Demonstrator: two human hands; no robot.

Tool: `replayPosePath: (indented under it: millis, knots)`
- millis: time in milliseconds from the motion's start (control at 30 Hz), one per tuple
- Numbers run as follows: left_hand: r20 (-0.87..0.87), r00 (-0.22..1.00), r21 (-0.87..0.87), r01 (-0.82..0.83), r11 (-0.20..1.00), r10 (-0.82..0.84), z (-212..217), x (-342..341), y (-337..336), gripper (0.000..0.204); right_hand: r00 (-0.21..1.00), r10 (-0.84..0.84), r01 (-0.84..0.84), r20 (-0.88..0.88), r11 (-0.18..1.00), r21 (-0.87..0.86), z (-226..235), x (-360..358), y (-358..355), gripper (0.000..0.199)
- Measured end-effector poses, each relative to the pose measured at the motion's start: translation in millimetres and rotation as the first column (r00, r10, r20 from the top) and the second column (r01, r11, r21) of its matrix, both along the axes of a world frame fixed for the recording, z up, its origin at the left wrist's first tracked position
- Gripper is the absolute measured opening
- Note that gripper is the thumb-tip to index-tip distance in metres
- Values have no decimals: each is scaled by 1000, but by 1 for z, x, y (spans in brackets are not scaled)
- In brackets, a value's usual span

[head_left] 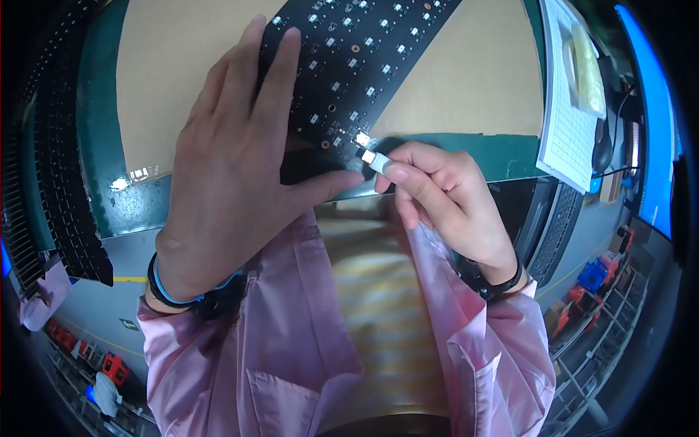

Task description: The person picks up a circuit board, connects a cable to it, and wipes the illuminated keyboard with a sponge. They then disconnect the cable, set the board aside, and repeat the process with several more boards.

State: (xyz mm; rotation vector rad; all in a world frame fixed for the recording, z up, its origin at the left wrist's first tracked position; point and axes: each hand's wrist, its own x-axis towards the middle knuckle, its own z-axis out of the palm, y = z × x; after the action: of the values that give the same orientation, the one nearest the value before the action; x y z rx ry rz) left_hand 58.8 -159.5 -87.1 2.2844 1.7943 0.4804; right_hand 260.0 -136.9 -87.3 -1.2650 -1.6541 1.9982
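Left hand (233, 167) lies flat, fingers spread and stretched out, palm down on a black circuit board (349, 65). Its grip closes on nothing; the thumb tip presses the board's near edge, and the fingers point to the far side over the board's left part.

Right hand (444, 197) has its grip pressed together, thumb and forefinger pinching a small white plug (373, 159). The plug's metal tip points left and far, just at the board's near edge beside a small bright connector (362, 139); cannot tell whether the tip is touching it or seated in it. The remaining fingers curl under.

The board runs diagonally from near centre to the far right, studded with rows of small pale components and a few copper-ringed holes. It rests on a brown cardboard sheet (160, 80), which lies on a green worktop (138, 204).

On the left, stacks of more black boards (51, 182) sit on the worktop edge. On the right, a white gridded paper pad (571, 124) with a yellowish item on its far part, a dark keyboard (557, 233) near it, and a blue-lit screen (652, 131) at the far right. Both wrists wear dark bands; pink sleeves.
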Motion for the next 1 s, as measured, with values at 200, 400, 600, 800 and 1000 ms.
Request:
replayPosePath:
  millis: [200,400,600,800,1000]
  knots:
    - [40,997,67,-65,996,63,2,14,-1,94,999,-33,32,5,992,122,-4,-3,-3,23]
    - [63,997,71,-40,997,36,2,15,0,93,998,-68,66,16,994,84,-2,-2,-3,23]
    - [49,998,111,-35,993,30,1,14,0,94,999,-48,47,11,993,109,-5,-3,-2,23]
    - [63,998,145,-33,989,24,0,16,0,94,997,-58,55,42,996,75,0,-5,-1,23]
    - [151,988,119,-54,991,35,3,17,8,94,998,-61,61,7,995,-80,7,-10,15,21]
